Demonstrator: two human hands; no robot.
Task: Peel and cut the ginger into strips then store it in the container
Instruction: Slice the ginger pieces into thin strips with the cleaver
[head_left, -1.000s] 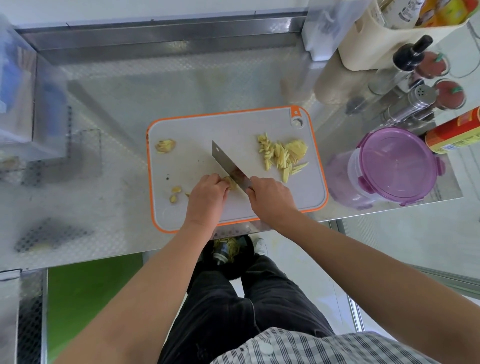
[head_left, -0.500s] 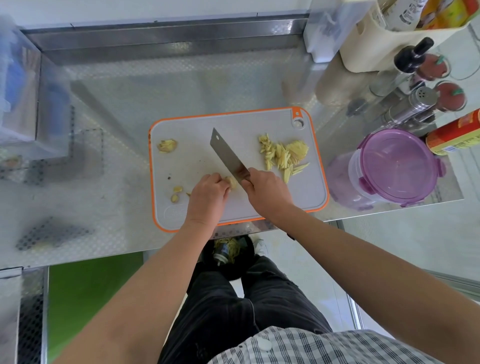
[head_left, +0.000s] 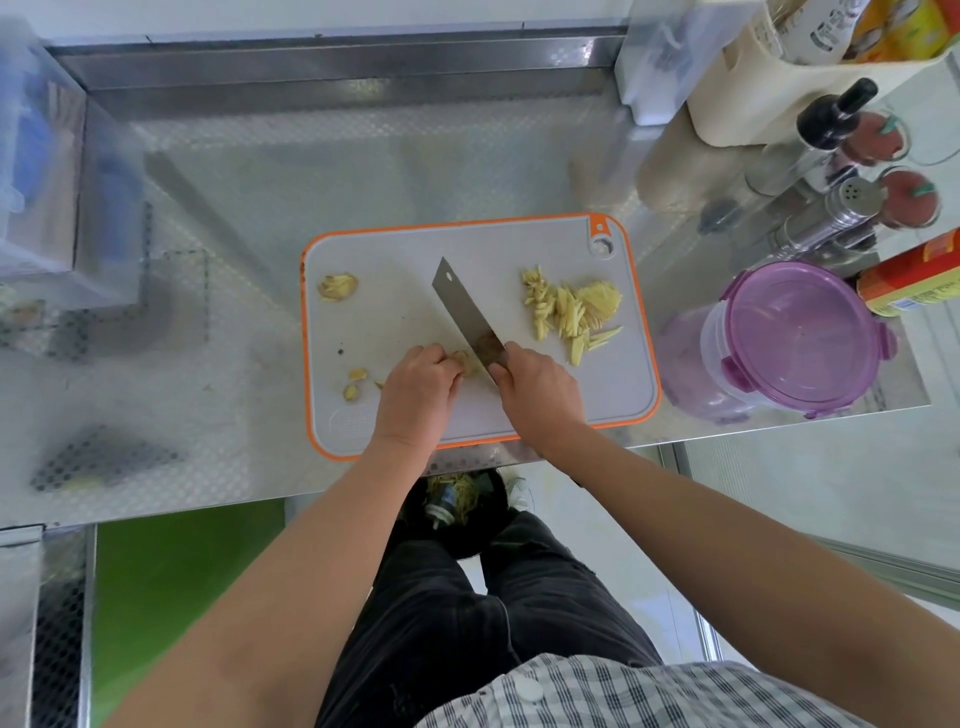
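Fingers (head_left: 441, 364) of the left hand (head_left: 415, 397) curl onto a yellow ginger knob (head_left: 470, 364) on the orange-rimmed grey board (head_left: 395, 312), just beside the steel cleaver (head_left: 465, 312) the right hand (head_left: 540, 397) grips, so a slip could nick them; cut strips (head_left: 566, 312) lie beyond.

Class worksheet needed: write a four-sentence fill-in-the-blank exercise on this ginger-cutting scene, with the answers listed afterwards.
1. The right hand grips a ____, its blade pointing away from the person.
2. The cutting board has a rim coloured ____.
3. The left hand holds a ginger piece just to the ____ of the blade.
4. The container beside the board has a ____ lid.

Missing words: knife; orange; left; purple.
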